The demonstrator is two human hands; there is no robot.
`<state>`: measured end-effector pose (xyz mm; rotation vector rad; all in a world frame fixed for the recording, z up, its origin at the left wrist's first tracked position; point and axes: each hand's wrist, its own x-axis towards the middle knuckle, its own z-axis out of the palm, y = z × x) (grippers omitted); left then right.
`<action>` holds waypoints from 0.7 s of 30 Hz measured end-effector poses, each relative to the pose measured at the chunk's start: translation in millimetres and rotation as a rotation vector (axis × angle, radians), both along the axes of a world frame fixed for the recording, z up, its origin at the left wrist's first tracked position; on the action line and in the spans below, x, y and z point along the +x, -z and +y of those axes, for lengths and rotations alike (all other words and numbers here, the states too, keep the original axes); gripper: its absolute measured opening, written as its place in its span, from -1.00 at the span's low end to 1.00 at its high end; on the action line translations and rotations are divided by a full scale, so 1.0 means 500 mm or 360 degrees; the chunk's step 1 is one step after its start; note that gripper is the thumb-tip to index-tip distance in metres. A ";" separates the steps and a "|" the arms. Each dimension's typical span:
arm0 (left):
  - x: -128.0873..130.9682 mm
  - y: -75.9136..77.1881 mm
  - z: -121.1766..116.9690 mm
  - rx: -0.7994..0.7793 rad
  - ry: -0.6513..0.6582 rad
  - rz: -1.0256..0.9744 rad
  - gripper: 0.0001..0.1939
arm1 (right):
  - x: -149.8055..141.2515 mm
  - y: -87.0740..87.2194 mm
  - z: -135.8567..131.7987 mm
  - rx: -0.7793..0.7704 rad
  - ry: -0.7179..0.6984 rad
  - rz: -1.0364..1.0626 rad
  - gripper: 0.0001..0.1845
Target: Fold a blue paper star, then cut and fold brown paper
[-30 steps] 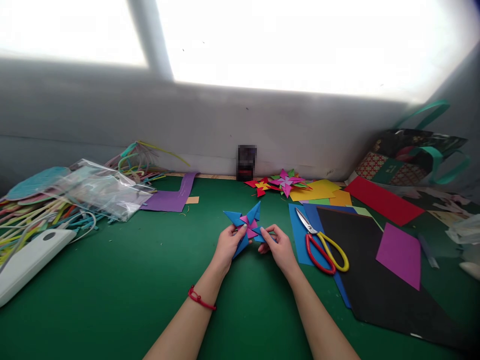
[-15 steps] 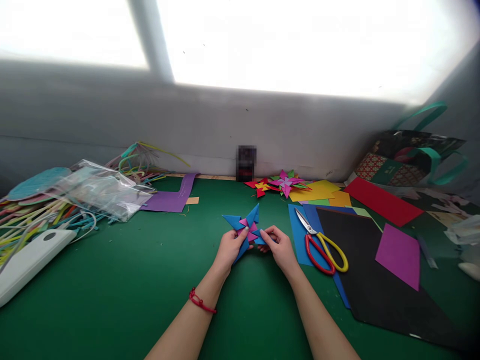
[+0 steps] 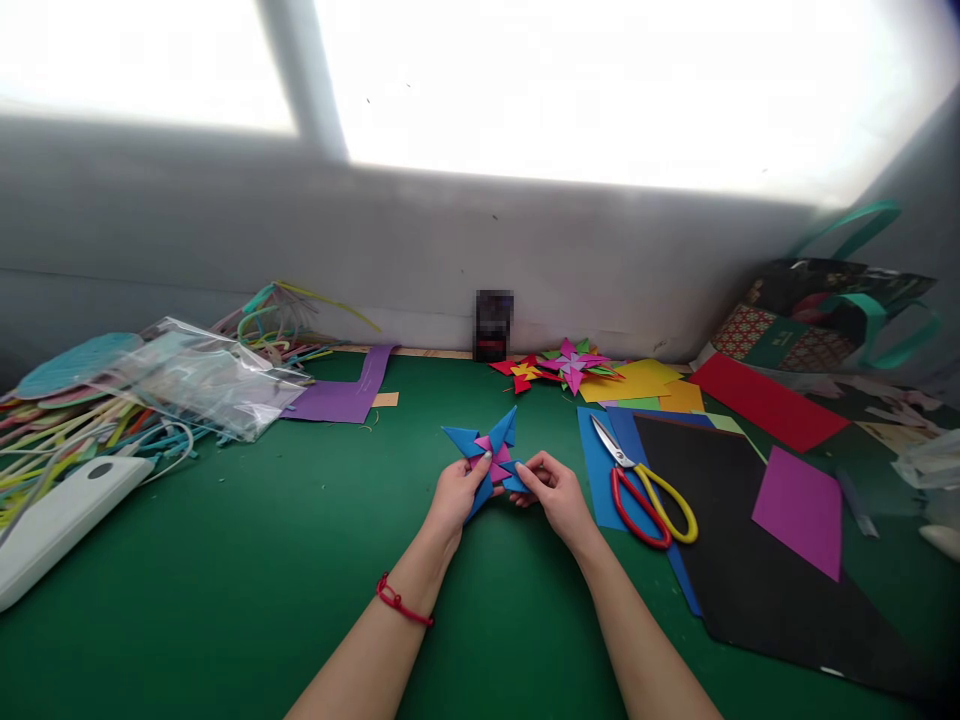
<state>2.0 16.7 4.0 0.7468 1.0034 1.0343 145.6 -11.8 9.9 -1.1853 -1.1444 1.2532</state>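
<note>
Left hand pinched blue-and-pink folded-paper star near centre; right hand pinched one point. Seemed light, easily creased, best held centrally.

On the table, scissors lie across paper sheets right of the star; other stars lie behind it, a plastic bag left.
</note>
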 end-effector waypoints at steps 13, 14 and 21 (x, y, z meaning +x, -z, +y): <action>0.005 0.006 0.004 0.0113 -0.0027 -0.0012 -0.63 | 0.002 0.015 0.008 -0.0103 0.0192 0.0105 -0.64; 0.005 0.007 0.005 0.0149 -0.0040 -0.0013 -0.62 | 0.004 0.016 0.010 -0.0113 0.0236 0.0166 -0.63; 0.005 0.000 0.002 0.0261 -0.0068 0.0076 -0.58 | 0.005 0.009 0.011 -0.0105 0.0396 0.0368 -0.65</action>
